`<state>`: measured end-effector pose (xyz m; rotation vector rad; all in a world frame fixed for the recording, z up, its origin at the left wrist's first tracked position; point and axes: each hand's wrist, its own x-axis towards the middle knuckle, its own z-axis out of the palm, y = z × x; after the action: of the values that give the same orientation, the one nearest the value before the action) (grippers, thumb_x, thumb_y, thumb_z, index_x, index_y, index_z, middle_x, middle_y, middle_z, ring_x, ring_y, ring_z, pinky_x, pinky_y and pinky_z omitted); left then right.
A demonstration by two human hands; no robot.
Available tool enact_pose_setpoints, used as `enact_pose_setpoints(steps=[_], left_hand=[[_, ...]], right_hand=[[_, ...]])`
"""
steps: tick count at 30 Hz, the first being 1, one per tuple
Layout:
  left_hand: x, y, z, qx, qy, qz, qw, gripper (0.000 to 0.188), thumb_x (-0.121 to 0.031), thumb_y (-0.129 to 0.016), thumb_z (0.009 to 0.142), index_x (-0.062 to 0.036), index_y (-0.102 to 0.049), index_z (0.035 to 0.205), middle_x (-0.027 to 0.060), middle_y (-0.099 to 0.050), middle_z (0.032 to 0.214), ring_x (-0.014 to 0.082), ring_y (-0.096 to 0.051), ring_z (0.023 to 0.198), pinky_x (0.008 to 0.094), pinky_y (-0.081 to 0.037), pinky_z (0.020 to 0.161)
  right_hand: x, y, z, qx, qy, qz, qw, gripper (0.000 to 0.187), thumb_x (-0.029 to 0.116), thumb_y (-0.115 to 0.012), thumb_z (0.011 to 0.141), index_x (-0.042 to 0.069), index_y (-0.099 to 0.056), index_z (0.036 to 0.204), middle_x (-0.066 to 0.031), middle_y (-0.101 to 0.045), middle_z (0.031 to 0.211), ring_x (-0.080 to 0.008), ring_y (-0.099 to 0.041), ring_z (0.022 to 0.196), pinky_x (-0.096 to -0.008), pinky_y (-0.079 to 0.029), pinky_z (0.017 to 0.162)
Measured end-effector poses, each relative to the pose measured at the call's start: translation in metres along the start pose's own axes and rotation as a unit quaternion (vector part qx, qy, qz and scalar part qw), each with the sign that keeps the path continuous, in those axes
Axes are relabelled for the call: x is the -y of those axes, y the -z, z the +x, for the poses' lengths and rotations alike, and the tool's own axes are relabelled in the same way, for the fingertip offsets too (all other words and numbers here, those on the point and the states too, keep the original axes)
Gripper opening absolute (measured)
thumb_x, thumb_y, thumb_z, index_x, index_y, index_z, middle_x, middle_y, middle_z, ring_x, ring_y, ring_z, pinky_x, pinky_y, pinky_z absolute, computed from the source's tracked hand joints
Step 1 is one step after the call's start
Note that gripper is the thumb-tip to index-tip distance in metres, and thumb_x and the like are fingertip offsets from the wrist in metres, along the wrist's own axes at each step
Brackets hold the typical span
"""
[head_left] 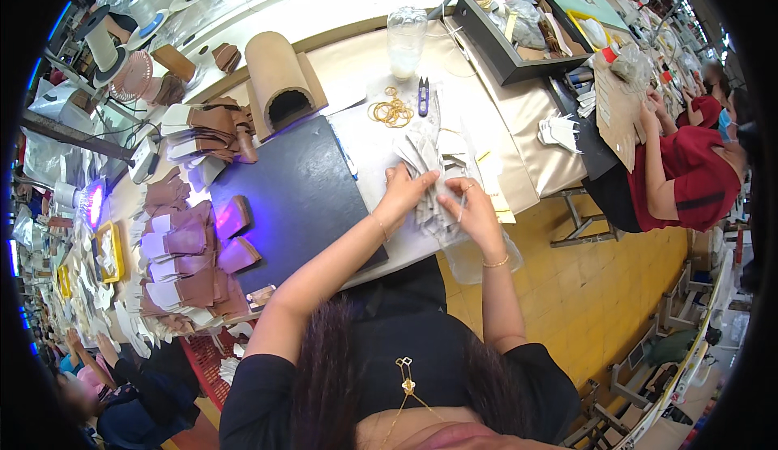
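Note:
A bundle of thin grey-white cut pieces (435,221) lies at the table's front edge, between my hands. My left hand (403,193) is closed on the bundle's left side, its thumb laid across the top. On the other side, my right hand (476,216) has curled fingers close against the pieces; whether something thin is pinched there is too small to tell. More pale strips (423,148) lie just beyond my hands. A heap of tan rubber bands (392,112) and purple-handled thread snips (423,97) rest farther back.
A dark flat board (296,178) lies left of my hands, with stacked brown and white pieces (182,247) beyond it. Behind stand a brown arched form (279,73), a clear plastic bottle (405,45) and a black tray (519,40). A co-worker in red (689,170) sits at right.

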<state>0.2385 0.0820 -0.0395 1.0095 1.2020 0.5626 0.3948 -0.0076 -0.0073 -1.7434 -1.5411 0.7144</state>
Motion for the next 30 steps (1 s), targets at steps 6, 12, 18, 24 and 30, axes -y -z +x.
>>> enact_pose_setpoints(steps=[6, 12, 18, 24, 30], left_hand=[[-0.011, 0.043, -0.046, 0.072, -0.141, -0.167, 0.973, 0.077, -0.007, -0.079, 0.085, 0.0029, -0.036, 0.148, 0.0138, -0.055, 0.139, 0.0222, -0.055, 0.126, 0.035, -0.045, 0.106], [-0.015, 0.129, -0.117, 0.081, -0.051, -0.169, 0.981, 0.08, -0.017, -0.089, 0.076, 0.0015, -0.048, 0.143, 0.0102, -0.062, 0.133, 0.0205, -0.06, 0.121, 0.0358, -0.048, 0.104], [0.029, 0.159, -0.161, 0.024, -0.069, -0.217, 0.973, 0.09, -0.023, -0.091, 0.076, -0.0028, -0.041, 0.149, 0.0078, -0.057, 0.138, 0.0211, -0.056, 0.127, 0.0375, -0.047, 0.107], [0.053, 0.183, -0.176, 0.072, -0.069, -0.395, 0.913, 0.087, -0.035, -0.085, 0.083, -0.0026, -0.04, 0.149, 0.0096, -0.056, 0.142, 0.022, -0.056, 0.13, 0.0383, -0.047, 0.107], [0.046, 0.196, -0.179, 0.082, -0.065, -0.392, 0.914, 0.057, -0.018, -0.07, 0.094, 0.0002, -0.047, 0.143, 0.0168, -0.064, 0.132, 0.0257, -0.063, 0.123, 0.0408, -0.049, 0.107]], right_hand=[[0.048, -0.024, -0.015, -0.02, 0.059, 0.034, 0.998, 0.032, 0.013, -0.082, 0.082, 0.002, -0.067, 0.107, -0.0128, -0.064, 0.096, -0.0283, -0.064, 0.09, -0.0364, -0.052, 0.082], [0.119, -0.034, 0.006, 0.006, 0.116, 0.131, 0.984, 0.03, 0.012, -0.082, 0.083, 0.004, -0.07, 0.109, -0.0066, -0.06, 0.087, -0.0163, -0.058, 0.074, -0.0298, -0.05, 0.068], [0.169, -0.08, 0.01, 0.133, 0.17, 0.144, 0.966, 0.03, 0.005, -0.083, 0.079, 0.004, -0.07, 0.106, -0.0053, -0.061, 0.087, -0.0139, -0.059, 0.074, -0.0272, -0.05, 0.07], [0.179, -0.102, -0.004, 0.194, 0.189, 0.239, 0.932, 0.02, -0.002, -0.078, 0.084, 0.003, -0.062, 0.096, -0.0059, -0.061, 0.093, -0.0122, -0.06, 0.083, -0.026, -0.049, 0.077], [0.185, -0.095, -0.001, 0.304, 0.016, 0.444, 0.843, 0.018, 0.008, -0.072, 0.093, 0.005, -0.057, 0.104, -0.0046, -0.058, 0.098, -0.0086, -0.053, 0.084, -0.0224, -0.045, 0.077]])
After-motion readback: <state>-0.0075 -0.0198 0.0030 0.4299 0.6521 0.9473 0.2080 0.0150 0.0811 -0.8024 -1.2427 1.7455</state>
